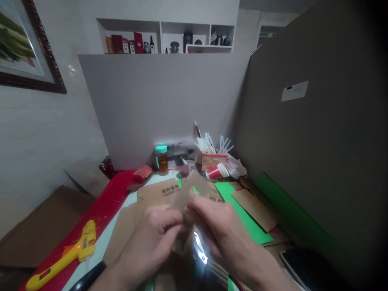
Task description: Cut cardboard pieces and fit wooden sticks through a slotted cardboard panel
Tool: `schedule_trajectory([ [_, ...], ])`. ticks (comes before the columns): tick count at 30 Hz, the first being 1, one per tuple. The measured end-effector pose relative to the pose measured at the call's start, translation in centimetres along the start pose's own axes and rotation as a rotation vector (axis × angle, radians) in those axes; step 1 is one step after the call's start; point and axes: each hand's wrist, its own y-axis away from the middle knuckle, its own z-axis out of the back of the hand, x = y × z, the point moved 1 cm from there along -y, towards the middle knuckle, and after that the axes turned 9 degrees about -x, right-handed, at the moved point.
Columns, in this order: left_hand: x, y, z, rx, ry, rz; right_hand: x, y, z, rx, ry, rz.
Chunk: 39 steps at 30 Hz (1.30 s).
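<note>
My left hand (159, 230) is closed, its thumb and fingers pinched at the lower end of a narrow brown cardboard strip (184, 190). My right hand (216, 224) is closed at the same end of the strip, its fingertips almost meeting the left ones. Motion blur smears the fingertips. Beneath the right hand is a shiny, curved, glossy piece (200, 252) with bright reflections; its kind cannot be made out. Behind and below the hands lie flat pieces of printed cardboard (151, 194).
A yellow glue gun (81, 246) with an orange light lies at left on red cloth (110, 198). Green board (242, 214) and a phone-like dark slab (309, 262) are at right. Farther back stand a teal-capped bottle (163, 161), paper cups (217, 171) and a box of straws (214, 161).
</note>
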Motion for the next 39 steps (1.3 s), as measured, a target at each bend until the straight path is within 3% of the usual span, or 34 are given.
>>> schedule_trajectory([
  [3,0.5,-0.1,0.0,-0.076,0.106,0.120,0.5,-0.1,1.2,-0.249,-0.217,-0.112],
  [5,0.9,-0.4,0.4,-0.128,0.201,0.226,0.6,-0.4,1.9,-0.282,-0.311,-0.236],
  [13,0.0,-0.4,0.7,-0.216,0.412,0.347,0.7,-0.7,0.7,-0.008,-0.213,-0.268],
  [19,0.0,0.2,-0.2,-0.326,0.351,0.242,0.3,-0.4,0.1,0.006,-0.151,-0.197],
  [24,0.3,0.1,-0.6,-0.279,0.396,0.333,-0.7,-1.0,0.3,-0.045,-0.125,-0.244],
  [28,1.6,-0.8,0.1,-0.409,0.455,0.362,-1.6,-1.3,0.9,-0.036,-0.044,-0.296],
  [32,3.5,-1.6,1.0,-0.455,0.495,0.430,-3.1,-1.3,1.0,0.013,-0.034,-0.348],
  [35,4.1,-1.6,0.9,-0.391,0.519,0.475,-4.0,-1.2,0.7,0.029,-0.066,-0.366],
  [39,3.4,-1.2,-1.0,-0.182,0.608,0.561,-4.4,-1.1,0.1,0.033,-0.113,-0.352],
])
